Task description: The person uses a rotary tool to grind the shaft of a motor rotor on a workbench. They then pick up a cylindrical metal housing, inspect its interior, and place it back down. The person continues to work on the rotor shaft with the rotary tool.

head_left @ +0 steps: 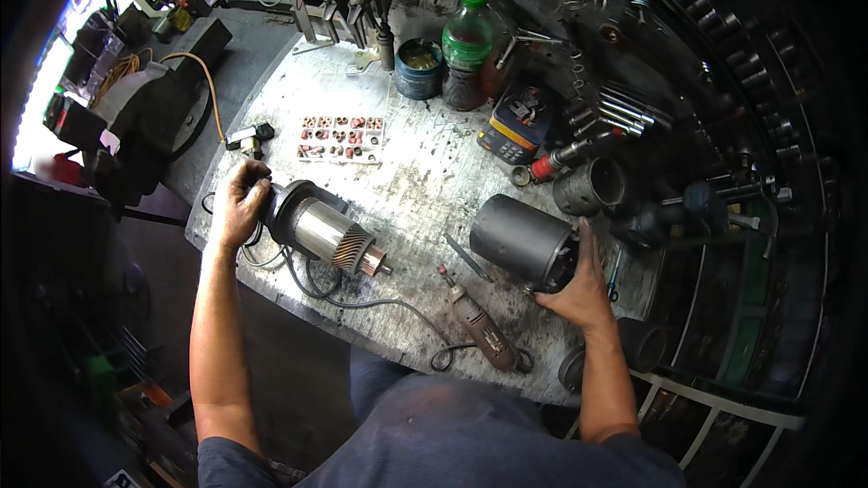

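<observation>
My left hand (242, 203) is closed around the dark end housing of a motor armature (325, 228). The armature tilts toward the middle of the bench, with its steel core, copper windings, commutator and shaft tip showing. In my right hand (583, 289) is a black cylindrical motor housing (518, 237), gripped at its right end with the thumb below and the fingers along the rim. The two parts are apart, with a gap of bench between them. Between them and nearer to me lies a rotary tool (484, 330) with its cord, beside a thin pen-like tool (467, 258).
On the worn metal bench (416, 190) sits a clear compartment box of small parts (340, 139). Behind stand a blue tub (419, 72), a green-capped bottle (468, 32) and a dark battery pack (517, 122). Sockets (633, 108) and a cordless drill (669, 217) crowd the right side.
</observation>
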Available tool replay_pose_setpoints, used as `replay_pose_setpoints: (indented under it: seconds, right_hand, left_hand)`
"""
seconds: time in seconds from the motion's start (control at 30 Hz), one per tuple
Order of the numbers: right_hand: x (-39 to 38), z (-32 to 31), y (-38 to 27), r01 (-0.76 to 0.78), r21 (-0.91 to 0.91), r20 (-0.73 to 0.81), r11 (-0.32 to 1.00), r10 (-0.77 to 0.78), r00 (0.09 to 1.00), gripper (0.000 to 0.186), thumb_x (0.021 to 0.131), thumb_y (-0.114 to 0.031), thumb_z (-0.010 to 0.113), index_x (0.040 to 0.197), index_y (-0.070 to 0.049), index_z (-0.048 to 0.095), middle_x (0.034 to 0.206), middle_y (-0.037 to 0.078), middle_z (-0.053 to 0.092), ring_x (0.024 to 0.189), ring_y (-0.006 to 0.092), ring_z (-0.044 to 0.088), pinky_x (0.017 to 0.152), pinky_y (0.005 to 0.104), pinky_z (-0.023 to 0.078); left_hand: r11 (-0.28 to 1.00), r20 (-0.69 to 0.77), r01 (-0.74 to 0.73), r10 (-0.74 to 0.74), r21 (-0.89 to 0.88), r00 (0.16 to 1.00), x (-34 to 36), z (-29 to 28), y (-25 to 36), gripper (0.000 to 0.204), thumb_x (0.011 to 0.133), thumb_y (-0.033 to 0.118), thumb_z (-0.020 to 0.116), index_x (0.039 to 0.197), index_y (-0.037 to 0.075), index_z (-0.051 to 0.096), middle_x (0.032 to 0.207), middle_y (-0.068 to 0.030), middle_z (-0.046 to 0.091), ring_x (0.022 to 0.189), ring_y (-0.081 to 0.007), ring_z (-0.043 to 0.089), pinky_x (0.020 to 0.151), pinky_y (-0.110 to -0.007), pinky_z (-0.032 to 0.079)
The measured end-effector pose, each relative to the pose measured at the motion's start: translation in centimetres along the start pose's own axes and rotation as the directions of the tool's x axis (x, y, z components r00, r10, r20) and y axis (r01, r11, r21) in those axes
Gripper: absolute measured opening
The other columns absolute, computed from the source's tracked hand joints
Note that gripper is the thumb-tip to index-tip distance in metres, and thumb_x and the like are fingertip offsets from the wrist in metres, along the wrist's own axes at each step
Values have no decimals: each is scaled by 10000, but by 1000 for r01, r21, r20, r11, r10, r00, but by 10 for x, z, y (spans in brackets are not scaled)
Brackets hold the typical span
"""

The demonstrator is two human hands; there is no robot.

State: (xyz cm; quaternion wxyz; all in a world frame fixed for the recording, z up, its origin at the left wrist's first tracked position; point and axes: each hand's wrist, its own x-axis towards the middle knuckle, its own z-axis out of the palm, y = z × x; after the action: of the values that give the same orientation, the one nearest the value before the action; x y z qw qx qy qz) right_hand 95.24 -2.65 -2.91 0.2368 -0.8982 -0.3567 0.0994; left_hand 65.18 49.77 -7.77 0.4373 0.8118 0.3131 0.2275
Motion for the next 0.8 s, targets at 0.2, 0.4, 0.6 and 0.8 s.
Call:
replay_pose_setpoints:
  seconds: [0.2, 0.4, 0.6, 0.8]
  right_hand:
    - [5, -2, -6, 4, 64, -2, 998, -4, 1000, 1570, 554, -171, 1069, 1819, -56, 145, 1773, 307, 373, 1639, 476, 418, 1363, 500, 384]
    - [4, -1, -4, 4, 69, -19, 998, -3, 1000, 1569, 581, -175, 1061, 1819, -49, 106, 1746, 316, 389, 1608, 498, 445, 1342, 521, 408]
    - [4, 7, -1, 72, 90, -48, 993, -68, 997, 1566, 610, -188, 1050, 1802, 8, 53, 1771, 358, 313, 1657, 521, 353, 1374, 534, 351]
    - [5, 15, 0, 36, 131, -81, 991, -26, 996, 1591, 598, -194, 1064, 1802, 14, 46, 1795, 382, 265, 1677, 535, 319, 1381, 530, 338]
  left_hand:
    - [984, 15, -101, 100, 147, 995, 0, 4, 15, 160, 1041, 109, 711, 1168, 13, 721, 1027, -95, 741, 996, -209, 687, 954, -395, 557]
    - [984, -37, -24, 31, 179, 999, -8, 6, 20, 187, 1048, 145, 734, 1188, 22, 720, 1016, -91, 731, 965, -200, 651, 945, -388, 549]
    - [988, -104, -8, 24, 155, 994, -19, 11, 23, 402, 1028, 144, 785, 1412, 74, 689, 1172, -100, 731, 1042, -209, 633, 976, -394, 541]
    - [972, -480, -146, 218, 183, 850, -75, 35, 26, 693, 976, 53, 814, 1601, -23, 525, 1563, -214, 614, 1460, -338, 605, 1264, -465, 467]
